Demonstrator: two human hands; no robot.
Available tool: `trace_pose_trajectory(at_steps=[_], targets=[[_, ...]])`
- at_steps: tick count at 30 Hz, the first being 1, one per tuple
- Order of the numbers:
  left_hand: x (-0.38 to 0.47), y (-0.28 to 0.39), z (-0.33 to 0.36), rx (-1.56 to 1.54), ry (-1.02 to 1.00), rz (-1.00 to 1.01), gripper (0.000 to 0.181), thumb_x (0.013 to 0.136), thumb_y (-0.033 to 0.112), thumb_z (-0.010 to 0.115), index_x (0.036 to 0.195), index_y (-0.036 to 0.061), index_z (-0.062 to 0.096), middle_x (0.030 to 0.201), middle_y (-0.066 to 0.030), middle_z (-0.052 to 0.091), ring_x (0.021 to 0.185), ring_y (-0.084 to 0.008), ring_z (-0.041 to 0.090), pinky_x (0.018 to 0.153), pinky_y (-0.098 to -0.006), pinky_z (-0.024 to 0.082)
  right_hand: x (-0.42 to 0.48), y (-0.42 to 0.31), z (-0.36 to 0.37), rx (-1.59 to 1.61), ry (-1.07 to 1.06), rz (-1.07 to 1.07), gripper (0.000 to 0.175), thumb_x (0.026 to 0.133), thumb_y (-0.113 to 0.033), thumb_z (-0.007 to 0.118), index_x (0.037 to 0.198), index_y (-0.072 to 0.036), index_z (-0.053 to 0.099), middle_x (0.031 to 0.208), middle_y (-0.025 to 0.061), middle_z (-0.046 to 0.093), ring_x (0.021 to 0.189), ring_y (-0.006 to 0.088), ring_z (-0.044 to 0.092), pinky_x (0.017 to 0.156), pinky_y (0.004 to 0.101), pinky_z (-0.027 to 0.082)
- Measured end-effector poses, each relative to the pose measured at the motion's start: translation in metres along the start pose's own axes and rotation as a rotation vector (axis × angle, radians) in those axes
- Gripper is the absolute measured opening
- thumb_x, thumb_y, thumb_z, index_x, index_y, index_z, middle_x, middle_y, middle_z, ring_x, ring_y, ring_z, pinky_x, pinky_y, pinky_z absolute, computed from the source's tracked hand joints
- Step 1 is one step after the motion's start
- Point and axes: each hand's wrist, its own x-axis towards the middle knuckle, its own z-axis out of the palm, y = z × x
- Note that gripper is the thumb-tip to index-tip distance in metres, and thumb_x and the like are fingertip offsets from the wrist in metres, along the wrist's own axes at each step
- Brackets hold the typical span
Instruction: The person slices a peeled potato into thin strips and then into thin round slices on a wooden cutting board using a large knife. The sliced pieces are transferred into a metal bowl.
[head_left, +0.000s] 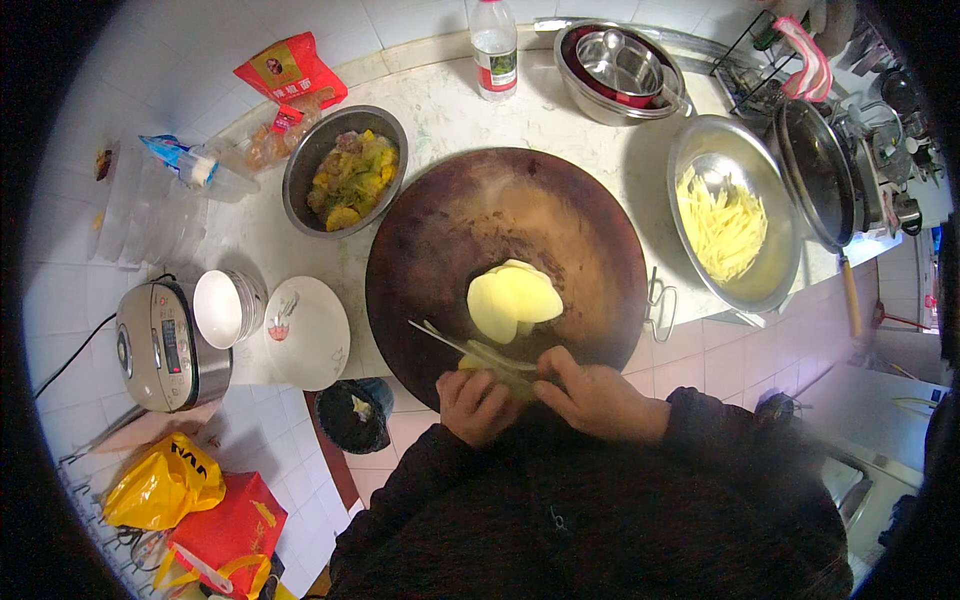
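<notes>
My right hand grips the handle of a kitchen knife, probably a cleaver. Its blurred blade points left across the near part of a round wooden chopping board. Beside the blade, on its near side, my left hand rests with curled fingers on a yellow piece of peeled potato, mostly hidden by fingers and blade. Just beyond the knife, thin overlapping potato slices lie in a small pile near the middle of the board.
Right of the board stands a steel bowl of potato strips, with a wire hook nearer. Stacked basins and a bottle are behind. Leftward are a dark food bowl, a plate, bowls and a rice cooker.
</notes>
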Motion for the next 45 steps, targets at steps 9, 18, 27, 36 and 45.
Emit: trace_pose_trajectory(at_steps=[9, 18, 27, 36, 45], targets=[[0.003, 0.001, -0.003, 0.072, 0.014, 0.048, 0.042, 0.057, 0.018, 0.078, 0.094, 0.0133, 0.059, 0.104, -0.0072, 0.053, 0.094, -0.0296, 0.051, 0.075, -0.0455, 0.040, 0.012, -0.001, -0.020, 0.028, -0.203, -0.120, 0.052, 0.096, -0.044, 0.043, 0.134, -0.011, 0.034, 0.090, 0.0318, 0.063, 0.080, 0.0473, 0.062, 0.073, 0.0536, 0.050], [-0.003, -0.002, 0.005, 0.088, 0.029, 0.043, 0.044, 0.057, 0.018, 0.079, 0.097, 0.0129, 0.059, 0.106, -0.0083, 0.053, 0.096, -0.0306, 0.051, 0.077, -0.0463, 0.041, 0.009, -0.007, -0.015, -0.094, -0.080, -0.092, 0.045, 0.095, -0.045, 0.045, 0.118, -0.007, 0.043, 0.085, 0.0290, 0.064, 0.078, 0.0458, 0.063, 0.070, 0.0528, 0.050], [-0.002, -0.005, 0.002, -0.007, 0.007, 0.026, 0.043, 0.060, 0.019, 0.078, 0.098, 0.0141, 0.060, 0.107, -0.0061, 0.053, 0.094, -0.0279, 0.051, 0.075, -0.0439, 0.041, 0.017, -0.020, -0.020, -0.177, -0.197, -0.100, 0.064, 0.091, -0.043, 0.051, 0.141, -0.008, 0.029, 0.090, 0.0287, 0.064, 0.080, 0.0460, 0.062, 0.072, 0.0528, 0.050], [-0.008, -0.007, 0.007, -0.028, 0.075, 0.031, 0.043, 0.062, 0.023, 0.081, 0.099, 0.0161, 0.061, 0.109, -0.0052, 0.053, 0.096, -0.0277, 0.051, 0.076, -0.0439, 0.042, 0.005, -0.022, -0.004, -0.127, -0.070, -0.022, 0.052, 0.095, -0.039, 0.047, 0.136, -0.008, 0.037, 0.093, 0.0268, 0.065, 0.083, 0.0447, 0.063, 0.073, 0.0514, 0.050], [-0.014, -0.006, 0.007, 0.065, -0.017, 0.021, 0.050, 0.065, 0.029, 0.080, 0.111, 0.0170, 0.064, 0.121, -0.0087, 0.053, 0.112, -0.0328, 0.050, 0.085, -0.0483, 0.042, -0.071, -0.039, -0.020, -0.216, 0.005, 0.082, 0.036, 0.097, -0.037, 0.046, 0.123, -0.012, 0.048, 0.088, 0.0188, 0.066, 0.073, 0.0361, 0.066, 0.063, 0.0469, 0.053]])
